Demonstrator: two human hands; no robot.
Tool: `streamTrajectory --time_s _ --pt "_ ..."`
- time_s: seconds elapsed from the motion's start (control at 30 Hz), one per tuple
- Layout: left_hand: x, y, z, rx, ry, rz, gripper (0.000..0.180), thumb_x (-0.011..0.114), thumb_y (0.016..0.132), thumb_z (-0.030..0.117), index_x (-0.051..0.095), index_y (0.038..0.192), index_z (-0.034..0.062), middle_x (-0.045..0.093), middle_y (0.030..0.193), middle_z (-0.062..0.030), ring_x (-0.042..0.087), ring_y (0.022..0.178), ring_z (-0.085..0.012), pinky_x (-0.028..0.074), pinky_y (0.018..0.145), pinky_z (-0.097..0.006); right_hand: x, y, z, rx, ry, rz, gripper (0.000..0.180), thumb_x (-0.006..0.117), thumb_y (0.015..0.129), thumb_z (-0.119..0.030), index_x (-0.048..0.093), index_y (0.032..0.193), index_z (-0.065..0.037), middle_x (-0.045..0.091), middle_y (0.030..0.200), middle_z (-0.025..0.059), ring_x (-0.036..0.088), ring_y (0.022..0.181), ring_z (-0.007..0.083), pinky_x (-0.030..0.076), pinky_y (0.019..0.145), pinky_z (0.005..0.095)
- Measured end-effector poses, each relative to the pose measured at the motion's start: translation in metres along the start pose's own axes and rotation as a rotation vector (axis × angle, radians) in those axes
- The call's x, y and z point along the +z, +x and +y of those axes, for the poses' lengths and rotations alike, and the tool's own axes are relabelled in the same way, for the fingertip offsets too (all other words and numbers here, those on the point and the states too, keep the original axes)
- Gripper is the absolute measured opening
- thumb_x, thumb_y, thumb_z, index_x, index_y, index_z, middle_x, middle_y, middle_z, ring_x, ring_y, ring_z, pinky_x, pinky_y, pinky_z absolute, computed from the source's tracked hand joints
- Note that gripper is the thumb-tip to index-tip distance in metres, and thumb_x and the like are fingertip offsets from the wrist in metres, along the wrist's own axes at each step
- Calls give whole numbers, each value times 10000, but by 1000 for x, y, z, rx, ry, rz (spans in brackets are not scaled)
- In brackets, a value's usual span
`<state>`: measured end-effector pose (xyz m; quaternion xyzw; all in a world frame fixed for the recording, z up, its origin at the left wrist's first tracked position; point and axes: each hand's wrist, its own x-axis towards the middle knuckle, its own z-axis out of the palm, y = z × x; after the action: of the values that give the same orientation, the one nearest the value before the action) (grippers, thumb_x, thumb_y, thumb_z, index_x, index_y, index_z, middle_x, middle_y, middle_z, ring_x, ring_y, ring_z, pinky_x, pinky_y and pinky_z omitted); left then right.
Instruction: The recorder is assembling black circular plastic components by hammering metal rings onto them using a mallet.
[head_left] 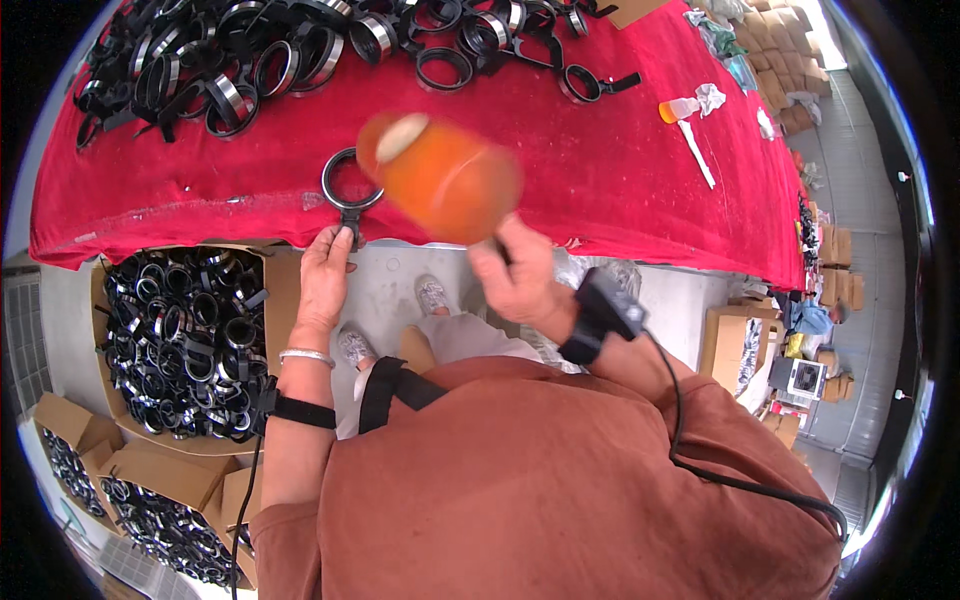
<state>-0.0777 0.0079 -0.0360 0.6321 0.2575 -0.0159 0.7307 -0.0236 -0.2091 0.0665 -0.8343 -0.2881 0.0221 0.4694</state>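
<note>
My left hand (pixel 325 272) grips the stem of a black ring clamp (pixel 349 184) that lies at the near edge of the red cloth table (pixel 620 190). My right hand (pixel 515 280) is closed on the handle of an orange rubber mallet (pixel 440 176), whose blurred head hangs just right of the ring. Both wrists wear black straps; the right one carries a small black device (pixel 603 312) with a cable.
A heap of black and metal ring clamps (pixel 270 55) covers the table's far left. A cardboard box (pixel 185 345) full of the same rings stands on the floor at my left, with more boxes (pixel 150 500) below. An orange bottle (pixel 678 109) and white stick lie at right.
</note>
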Motion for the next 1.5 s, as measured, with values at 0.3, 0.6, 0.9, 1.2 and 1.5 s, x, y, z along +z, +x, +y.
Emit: streamTrajectory --time_s 0.3,0.6,0.9,1.2,1.5 --pt "4 -7 7 -34 9 67 273 518 902 305 611 961 55 618 885 -4 537 825 -103 426 709 -273 -5 11 -18 -33 -2 -189 377 597 838 -131 496 1177 1 596 947 238 598 840 386 488 720 372" --pt "6 -1 -3 79 8 122 259 537 891 273 623 897 28 606 822 -3 504 731 -86 399 643 -251 38 46 -4 -58 -80 -349 311 581 854 -227 535 1084 -23 595 842 199 602 743 375 473 603 419" --pt "11 -1 -3 33 -52 112 259 546 892 262 613 867 13 549 733 15 424 655 -78 382 613 -247 39 80 -26 -148 124 -164 286 553 878 -203 536 1096 -19 600 834 218 610 770 378 491 668 368" --pt "4 -3 -8 -41 23 79 239 517 908 313 611 945 96 611 886 27 514 816 -78 403 727 -263 18 103 -42 56 123 -96 307 536 889 -268 550 1097 -43 594 789 245 619 761 394 484 610 410" --pt "7 -9 -2 -45 16 78 208 514 914 297 609 930 113 611 868 38 510 804 -66 400 702 -256 12 91 9 266 -33 -198 344 540 887 -294 550 1101 -26 612 774 226 639 754 354 479 637 433"
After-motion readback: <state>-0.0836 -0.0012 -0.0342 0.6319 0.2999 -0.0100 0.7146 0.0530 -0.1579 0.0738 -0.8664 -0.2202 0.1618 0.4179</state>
